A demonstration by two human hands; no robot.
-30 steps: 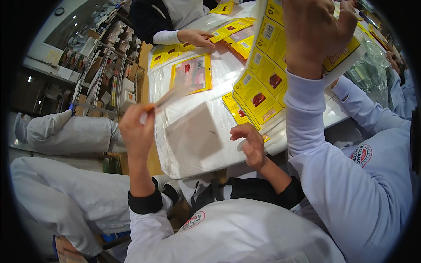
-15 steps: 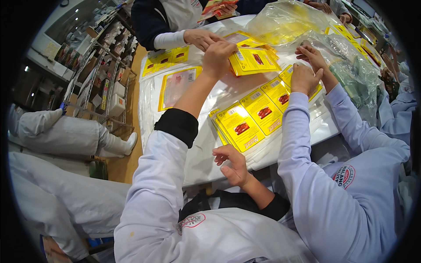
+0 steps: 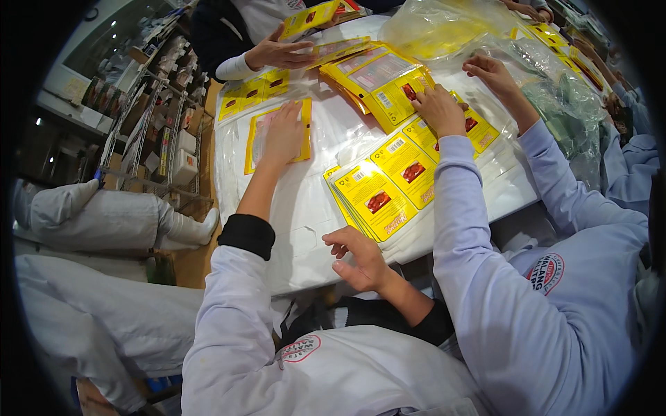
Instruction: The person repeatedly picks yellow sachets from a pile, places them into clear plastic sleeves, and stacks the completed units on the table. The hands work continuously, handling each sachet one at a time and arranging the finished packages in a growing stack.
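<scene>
My left hand (image 3: 283, 135) lies with its fingers stretched out over a yellow-edged packaging pouch (image 3: 257, 144) with a clear window, at the left of the table. Above the table's near edge hangs my right hand (image 3: 361, 260), fingers loosely bent and apart, with nothing in it. Just beyond it lies a row of overlapping yellow printed pouches (image 3: 380, 203), each with a red food picture. A pile of similar pouches (image 3: 378, 69), some window side up, sits at the far middle.
On my right, a co-worker's hand (image 3: 441, 111) touches the pouches; that person's other hand (image 3: 489, 73) is raised. Across the table another co-worker holds a yellow pouch (image 3: 305, 21). Crumpled clear plastic (image 3: 444, 28) lies at the back. Wire shelves (image 3: 149, 132) stand left.
My left hand has left the yellow pouch at the far middle and moved left onto the windowed one. The far co-worker's hand has drawn back; the right neighbour's hand has reached onto the pouches.
</scene>
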